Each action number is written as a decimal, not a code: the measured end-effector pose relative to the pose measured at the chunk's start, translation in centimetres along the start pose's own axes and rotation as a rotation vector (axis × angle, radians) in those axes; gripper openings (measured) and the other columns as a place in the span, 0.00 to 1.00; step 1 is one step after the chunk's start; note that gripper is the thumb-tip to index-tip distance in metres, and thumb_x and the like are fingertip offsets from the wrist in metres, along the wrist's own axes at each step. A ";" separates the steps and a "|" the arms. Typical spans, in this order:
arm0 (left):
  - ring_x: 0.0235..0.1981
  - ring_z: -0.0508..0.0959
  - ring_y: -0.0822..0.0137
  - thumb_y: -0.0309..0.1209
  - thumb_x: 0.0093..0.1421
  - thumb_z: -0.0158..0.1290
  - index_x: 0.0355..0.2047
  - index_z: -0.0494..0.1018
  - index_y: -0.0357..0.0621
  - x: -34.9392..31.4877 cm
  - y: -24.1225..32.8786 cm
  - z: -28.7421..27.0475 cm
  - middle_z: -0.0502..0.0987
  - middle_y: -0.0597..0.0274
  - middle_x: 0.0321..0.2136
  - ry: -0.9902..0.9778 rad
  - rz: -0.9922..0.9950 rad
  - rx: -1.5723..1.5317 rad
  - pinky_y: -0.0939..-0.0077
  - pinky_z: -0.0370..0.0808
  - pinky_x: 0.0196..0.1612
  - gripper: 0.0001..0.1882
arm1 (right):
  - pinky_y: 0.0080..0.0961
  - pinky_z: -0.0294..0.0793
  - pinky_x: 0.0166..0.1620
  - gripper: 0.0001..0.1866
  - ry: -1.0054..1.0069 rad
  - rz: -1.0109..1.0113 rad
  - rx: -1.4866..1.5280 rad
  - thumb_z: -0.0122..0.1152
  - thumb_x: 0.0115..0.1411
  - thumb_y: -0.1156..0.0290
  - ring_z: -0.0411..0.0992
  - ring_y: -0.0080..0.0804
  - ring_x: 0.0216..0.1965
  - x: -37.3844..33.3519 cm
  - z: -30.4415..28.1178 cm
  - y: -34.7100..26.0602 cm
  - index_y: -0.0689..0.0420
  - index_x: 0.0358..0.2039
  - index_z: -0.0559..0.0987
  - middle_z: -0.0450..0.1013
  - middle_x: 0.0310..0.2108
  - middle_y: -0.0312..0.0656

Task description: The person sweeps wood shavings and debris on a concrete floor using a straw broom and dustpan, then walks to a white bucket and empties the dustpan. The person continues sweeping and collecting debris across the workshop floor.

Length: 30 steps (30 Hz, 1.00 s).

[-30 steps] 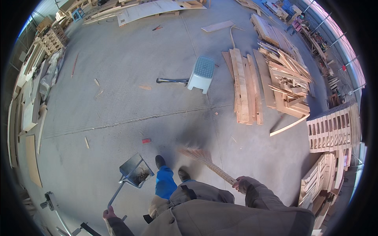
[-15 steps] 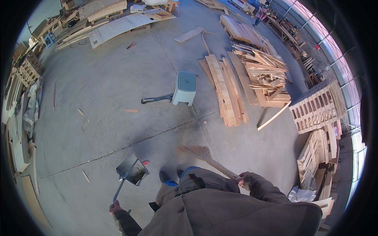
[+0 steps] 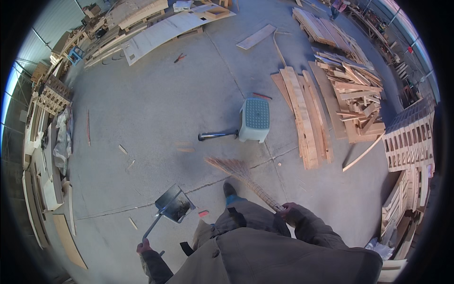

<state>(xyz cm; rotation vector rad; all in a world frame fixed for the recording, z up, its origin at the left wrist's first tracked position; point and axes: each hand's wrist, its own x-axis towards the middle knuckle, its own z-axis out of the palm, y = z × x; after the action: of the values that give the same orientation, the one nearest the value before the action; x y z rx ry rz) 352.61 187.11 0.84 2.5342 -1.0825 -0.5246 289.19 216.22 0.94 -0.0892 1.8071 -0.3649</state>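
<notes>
My left hand (image 3: 143, 245) is closed round the handle of a long-handled dustpan (image 3: 166, 200), whose grey pan holds some debris. My right hand (image 3: 287, 209) grips the handle of a straw broom (image 3: 246, 178), its bristles fanned out toward the left, ahead of my feet. A small red piece (image 3: 203, 214) lies on the floor just right of the dustpan. Beyond the broom stands a pale blue-green plastic stool (image 3: 255, 119). A dark hammer-like tool (image 3: 217, 135) lies against the stool's left side.
Long planks (image 3: 307, 118) and a heap of wood offcuts (image 3: 354, 90) lie to the right. Slatted wooden stacks (image 3: 410, 139) stand at the far right. Boards and plastic wrap (image 3: 62, 139) line the left. Wood slivers (image 3: 123, 149) are scattered on the concrete floor. A distant person (image 3: 338, 8) is at the back.
I have stepped forward, and the view has turned left, so stool and planks sit further right. The broom's bristles have moved forward, closer to the stool. Both hands keep their holds.
</notes>
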 end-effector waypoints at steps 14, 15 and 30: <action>0.48 0.76 0.46 0.53 0.51 0.66 0.51 0.73 0.27 16.1 20.5 17.2 0.77 0.38 0.46 -0.244 -0.123 0.078 0.52 0.73 0.52 0.40 | 0.31 0.77 0.29 0.27 -0.116 -0.101 0.084 0.72 0.49 0.67 0.75 0.31 0.25 14.0 -8.6 -27.0 0.62 0.49 0.78 0.77 0.28 0.44; 0.39 0.75 0.51 0.48 0.50 0.66 0.42 0.74 0.27 16.5 22.6 18.7 0.77 0.43 0.37 -0.175 -0.064 0.084 0.54 0.73 0.45 0.33 | 0.31 0.77 0.29 0.26 -0.097 -0.070 0.105 0.72 0.50 0.67 0.75 0.32 0.24 14.7 -9.0 -28.8 0.62 0.49 0.77 0.77 0.28 0.44; 0.23 0.72 0.64 0.40 0.55 0.65 0.31 0.77 0.30 23.1 71.5 34.8 0.75 0.57 0.20 -0.354 0.329 0.041 0.62 0.71 0.30 0.20 | 0.33 0.77 0.45 0.32 0.187 0.033 0.192 0.73 0.48 0.63 0.79 0.35 0.40 21.9 -19.9 -51.1 0.62 0.52 0.77 0.79 0.38 0.48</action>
<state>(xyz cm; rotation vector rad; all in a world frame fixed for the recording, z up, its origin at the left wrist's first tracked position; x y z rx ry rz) 307.54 117.73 -2.87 2.2767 -1.6108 -0.8835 257.69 166.29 -0.03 0.1126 1.9454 -0.5360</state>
